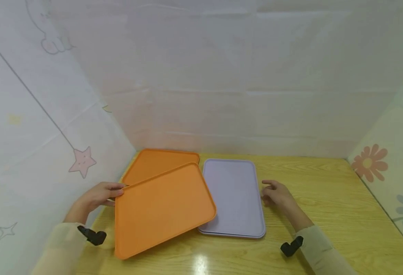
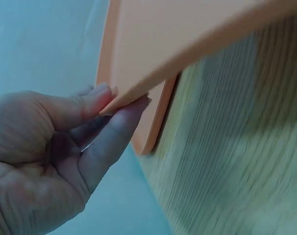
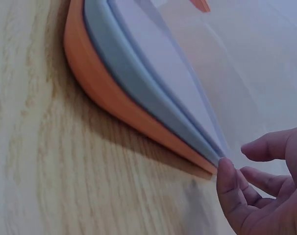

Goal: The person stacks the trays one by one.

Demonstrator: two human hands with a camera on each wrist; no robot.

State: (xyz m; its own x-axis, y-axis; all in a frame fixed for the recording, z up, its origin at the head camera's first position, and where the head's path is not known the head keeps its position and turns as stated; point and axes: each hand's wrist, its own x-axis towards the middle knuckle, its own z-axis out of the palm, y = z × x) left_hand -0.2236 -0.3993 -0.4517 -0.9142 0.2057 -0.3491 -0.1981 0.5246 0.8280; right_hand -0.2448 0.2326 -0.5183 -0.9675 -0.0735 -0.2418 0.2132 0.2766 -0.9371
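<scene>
An orange tray [image 1: 165,210] is held up and tilted by my left hand [image 1: 100,196], which pinches its left edge between thumb and fingers. In the left wrist view, the thumb of the left hand [image 2: 65,147] lies on one face and a finger on the other. Beneath the raised tray's right end, a lilac tray [image 1: 234,198] tops a stack on the table. An orange layer [image 3: 99,93] shows at the bottom of that stack in the right wrist view. Beside the stack's right edge, my right hand [image 1: 277,194] has loosely bent fingers and holds nothing.
Another orange tray [image 1: 163,158] lies at the back left, partly covered by the raised one. The wooden table [image 1: 311,183] meets a white sheeted wall [image 1: 239,114] behind, with more patterned sheeting [image 1: 33,152] at the left and right.
</scene>
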